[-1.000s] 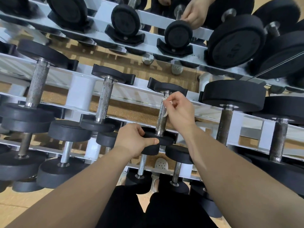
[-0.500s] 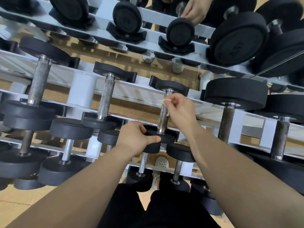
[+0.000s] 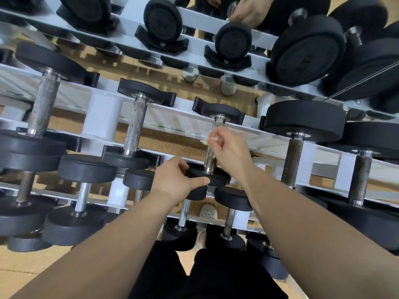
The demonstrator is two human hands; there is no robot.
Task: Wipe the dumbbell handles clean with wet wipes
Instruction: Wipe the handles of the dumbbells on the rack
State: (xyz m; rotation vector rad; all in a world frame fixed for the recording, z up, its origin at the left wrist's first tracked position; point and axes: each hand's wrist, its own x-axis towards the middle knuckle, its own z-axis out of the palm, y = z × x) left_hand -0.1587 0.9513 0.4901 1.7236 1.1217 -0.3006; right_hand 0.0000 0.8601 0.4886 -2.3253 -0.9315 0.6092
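Note:
A small dumbbell lies across the middle tier of the rack, its knurled steel handle (image 3: 209, 159) running away from me between two black end weights. My left hand (image 3: 176, 182) grips the near black weight (image 3: 216, 179) from the left, thumb along its front edge. My right hand (image 3: 230, 147) is curled round the handle's upper half and pinches a small white wet wipe (image 3: 212, 139) against the steel. The far weight (image 3: 220, 112) sits in its black cradle.
The white three-tier rack (image 3: 103, 117) holds several more dumbbells: two knurled ones to the left (image 3: 136, 126), bigger rusty-handled ones to the right (image 3: 292, 160). Another person's hand (image 3: 248, 11) works on a top-tier dumbbell. My legs and wooden floor lie below.
My right hand has slid the wipe a little along the handle, staying near its upper half. My left hand keeps its grip on the near weight.

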